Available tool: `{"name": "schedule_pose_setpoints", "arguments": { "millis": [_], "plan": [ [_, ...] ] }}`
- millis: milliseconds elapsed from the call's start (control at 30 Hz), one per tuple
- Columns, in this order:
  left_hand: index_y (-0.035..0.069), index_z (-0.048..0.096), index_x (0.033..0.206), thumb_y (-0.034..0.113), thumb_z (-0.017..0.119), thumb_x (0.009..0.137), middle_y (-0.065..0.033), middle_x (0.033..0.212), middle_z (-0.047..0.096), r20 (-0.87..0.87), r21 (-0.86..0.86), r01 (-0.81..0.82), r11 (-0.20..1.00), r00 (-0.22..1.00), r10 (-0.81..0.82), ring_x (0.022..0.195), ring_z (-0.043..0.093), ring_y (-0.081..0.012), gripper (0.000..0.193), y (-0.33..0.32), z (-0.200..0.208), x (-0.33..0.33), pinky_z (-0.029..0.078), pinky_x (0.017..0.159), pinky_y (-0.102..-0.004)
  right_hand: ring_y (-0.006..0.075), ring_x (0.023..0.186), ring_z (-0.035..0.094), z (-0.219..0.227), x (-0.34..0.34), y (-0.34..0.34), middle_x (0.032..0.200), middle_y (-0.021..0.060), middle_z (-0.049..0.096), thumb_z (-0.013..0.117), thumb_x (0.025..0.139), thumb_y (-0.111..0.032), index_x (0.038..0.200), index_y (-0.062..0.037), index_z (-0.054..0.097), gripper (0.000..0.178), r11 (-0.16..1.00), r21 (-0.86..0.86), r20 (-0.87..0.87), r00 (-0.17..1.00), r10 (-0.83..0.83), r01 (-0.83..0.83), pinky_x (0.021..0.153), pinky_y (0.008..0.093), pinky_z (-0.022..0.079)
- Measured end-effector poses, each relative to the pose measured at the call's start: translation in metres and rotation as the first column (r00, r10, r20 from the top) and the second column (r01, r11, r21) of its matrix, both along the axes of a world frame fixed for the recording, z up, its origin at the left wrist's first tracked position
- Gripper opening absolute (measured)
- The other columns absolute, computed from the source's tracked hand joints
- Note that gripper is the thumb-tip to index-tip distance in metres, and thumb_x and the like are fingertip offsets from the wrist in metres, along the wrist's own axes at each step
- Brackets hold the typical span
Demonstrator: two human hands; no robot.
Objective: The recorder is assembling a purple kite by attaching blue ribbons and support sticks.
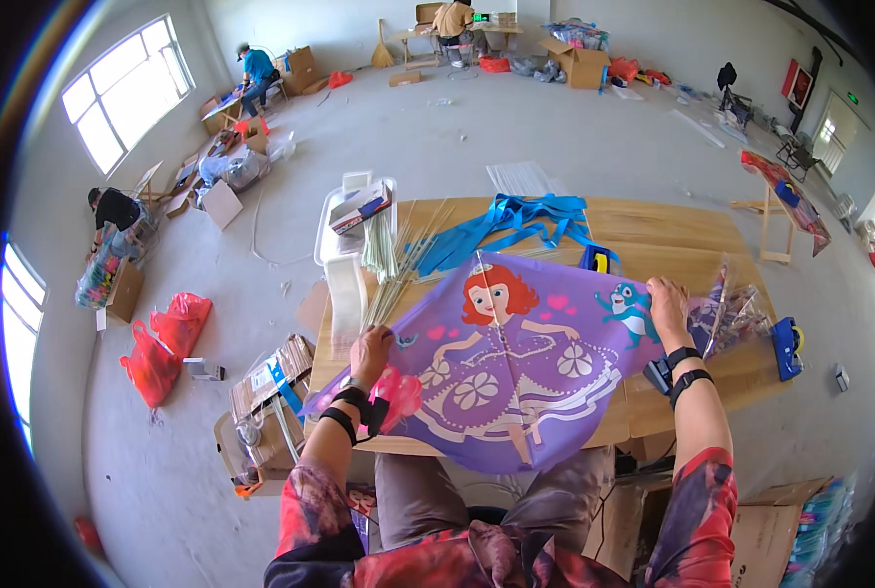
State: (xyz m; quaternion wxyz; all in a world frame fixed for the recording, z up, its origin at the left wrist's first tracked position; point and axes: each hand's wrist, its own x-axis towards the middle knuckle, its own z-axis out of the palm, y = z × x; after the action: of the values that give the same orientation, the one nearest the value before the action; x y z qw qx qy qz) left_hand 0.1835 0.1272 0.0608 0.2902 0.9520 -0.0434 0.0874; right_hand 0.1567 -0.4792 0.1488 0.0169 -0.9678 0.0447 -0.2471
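A purple kite (570, 412), printed with a red-haired cartoon figure in a gown and a small blue animal, is spread between my hands above the front of the wooden table. My left hand (369, 355) pinches its left side, fingers closed on the edge. On the right, my right hand (667, 309) grips the upper right corner beside the blue animal. The kite's lower edge hangs over the table's front, above my lap. A thin rod line runs down its middle. Black straps with small devices circle both wrists.
Thin pale sticks (398, 289) and blue ribbons (506, 227) lie on the table (653, 220) beyond the kite. A white tray (388, 188) holds a box. One blue tape dispenser (786, 350) stands at right, near plastic-wrapped pieces (736, 318). Other people work far off.
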Motion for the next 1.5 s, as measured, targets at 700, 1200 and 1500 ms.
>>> {"name": "schedule_pose_setpoints", "arguments": {
  "millis": [700, 1200, 1500],
  "plan": [
    [0.026, 0.038, 0.16, 0.05, 0.054, 0.102, -0.008, 0.17, 0.022, -0.059, 0.223, 0.716, 0.661, 0.687, -0.724, 0.159, 0.008, -0.0368, 0.065, -0.193, -0.063, -0.155, 0.013, 0.122, -0.0683, 0.0403, 0.094, 0.074, 0.087, 0.049, 0.092, 0.095, 0.0222, 0.075, 0.058, 0.091, -0.011, 0.092, -0.0044, 0.076, 0.02, 0.907, -0.355, -0.462, 0.886, 0.04, -0.226, 0.076, 0.0501, 0.059],
    [0.024, 0.038, 0.16, 0.062, 0.051, 0.099, -0.0094, 0.169, 0.023, -0.155, 0.248, 0.714, 0.655, 0.697, -0.701, 0.157, 0.015, -0.0366, 0.073, -0.257, -0.052, -0.16, 0.013, 0.123, -0.0669, 0.042, 0.109, 0.067, 0.131, 0.003, 0.167, 0.115, 0.0257, 0.07, 0.057, 0.097, -0.019, 0.111, 0.0018, 0.069, 0.028, 0.953, 0.018, -0.853, 0.493, 0.173, -0.303, 0.09, 0.0498, 0.054],
    [0.022, 0.033, 0.161, 0.061, 0.054, 0.096, -0.0053, 0.16, 0.04, -0.186, 0.342, 0.666, 0.664, 0.74, -0.647, 0.141, 0.039, -0.0303, 0.078, -0.291, -0.059, -0.139, 0.031, 0.112, -0.0589, 0.0331, 0.088, 0.076, 0.153, 0.032, 0.156, 0.088, 0.016, 0.076, 0.064, 0.084, -0.004, 0.085, -0.0062, 0.078, 0.013, 0.762, -0.552, -0.42, 0.903, 0.095, -0.337, 0.073, 0.045, 0.061]
  ]
}}
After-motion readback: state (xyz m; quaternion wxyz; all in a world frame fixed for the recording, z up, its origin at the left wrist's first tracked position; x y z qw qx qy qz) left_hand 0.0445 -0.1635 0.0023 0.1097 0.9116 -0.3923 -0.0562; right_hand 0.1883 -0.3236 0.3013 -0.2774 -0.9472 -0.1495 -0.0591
